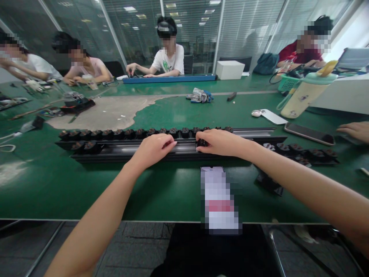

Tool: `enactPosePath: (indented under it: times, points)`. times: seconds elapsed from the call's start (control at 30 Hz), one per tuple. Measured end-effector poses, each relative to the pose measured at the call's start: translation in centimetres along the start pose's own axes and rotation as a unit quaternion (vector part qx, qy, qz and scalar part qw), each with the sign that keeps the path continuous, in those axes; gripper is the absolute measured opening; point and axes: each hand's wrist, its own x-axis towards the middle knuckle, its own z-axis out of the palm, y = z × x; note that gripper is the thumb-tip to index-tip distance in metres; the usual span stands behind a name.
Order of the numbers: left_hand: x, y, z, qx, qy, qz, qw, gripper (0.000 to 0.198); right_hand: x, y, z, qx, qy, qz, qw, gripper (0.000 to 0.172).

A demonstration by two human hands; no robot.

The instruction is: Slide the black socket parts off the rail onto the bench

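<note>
My right hand grips a black socket module between thumb and fingers, at the open channel of the nearer black metal rail. Over the same channel, to the left, my left hand has its thumb and fingers drawn together; whatever they may hold is hidden. Two socket modules sit at the rail's left end. Just behind runs a second black rail, lined with a row of similar modules. Loose modules lie to the right, partly behind my right forearm.
A phone lies at the table's near edge. Further right are another phone, a tumbler and another person's hand. Gloves lie beyond the rails. Several people sit around the green table.
</note>
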Motion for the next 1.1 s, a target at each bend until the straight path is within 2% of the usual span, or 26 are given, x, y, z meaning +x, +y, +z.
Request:
enactPosePath:
  times: [0.23,0.5,0.73,0.83,0.93,1.03,1.1]
  points:
    - [-0.4,0.4,-1.0,0.012,0.051,-0.006,0.999,0.031,-3.6,3.3,0.6,0.022,0.019,0.026,0.999,0.032]
    - [-0.3,0.4,-1.0,0.014,0.033,-0.012,0.999,0.033,-8.7,9.1,1.4,0.065,0.036,0.082,0.994,0.040]
    - [-0.4,0.8,-1.1,0.007,0.025,-0.010,1.000,0.034,-13.3,13.2,2.3,0.077,0.090,0.107,0.987,0.053]
    - [-0.3,0.7,-1.0,0.010,0.027,-0.003,1.000,0.034,-15.0,13.5,2.0,0.072,0.119,0.139,0.980,0.057]
    - [-0.2,0.5,-1.0,0.009,0.026,-0.002,1.000,0.034,-17.0,12.9,0.8,0.050,0.160,0.202,0.965,0.058]
    - [-0.2,0.5,-1.2,0.007,0.027,-0.009,1.000,0.034,-20.0,12.1,0.0,0.051,0.159,0.264,0.950,0.059]
    - [-0.2,0.6,-1.4,0.005,0.028,-0.013,1.000,0.034,-22.5,11.6,0.5,0.056,0.181,0.283,0.940,0.064]
